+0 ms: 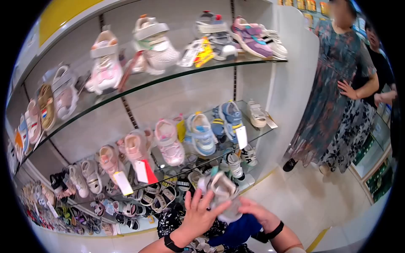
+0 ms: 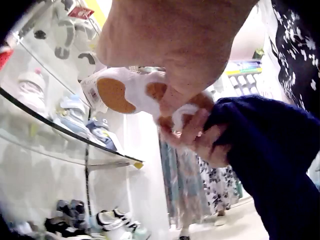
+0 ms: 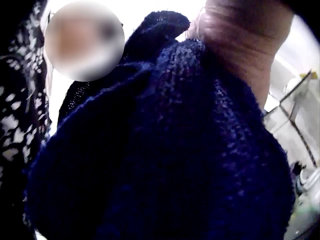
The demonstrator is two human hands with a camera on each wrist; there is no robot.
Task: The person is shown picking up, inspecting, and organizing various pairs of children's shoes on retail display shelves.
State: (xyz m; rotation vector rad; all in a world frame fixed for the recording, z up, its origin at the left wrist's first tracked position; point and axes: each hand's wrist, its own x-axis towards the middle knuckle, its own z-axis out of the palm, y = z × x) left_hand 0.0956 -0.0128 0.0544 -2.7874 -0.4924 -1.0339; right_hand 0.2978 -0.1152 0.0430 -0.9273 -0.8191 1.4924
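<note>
A pale child's shoe point(image 1: 225, 187) is held in front of the lower shelves, its opening facing up in the head view. In the left wrist view the white sole point(image 2: 138, 92) shows brown patches, and a paper tag point(image 2: 92, 95) hangs at one end. My left hand point(image 1: 198, 217) touches the shoe with fingers spread and thumb reaching across it. From the other side my right hand point(image 1: 258, 214) grips one end of the shoe, its fingers curled against the sole. Navy knitted cloth point(image 3: 165, 140) hangs by the right hand and hides most of it in the right wrist view.
A glass shelf point(image 1: 168, 76) of children's shoes runs above a lower glass shelf point(image 1: 263, 135), with several rows of sandals beneath. A white end panel point(image 1: 291, 76) closes the rack at right. Beyond it a person in a patterned dress point(image 1: 329, 80) stands on the tiled floor, another person behind.
</note>
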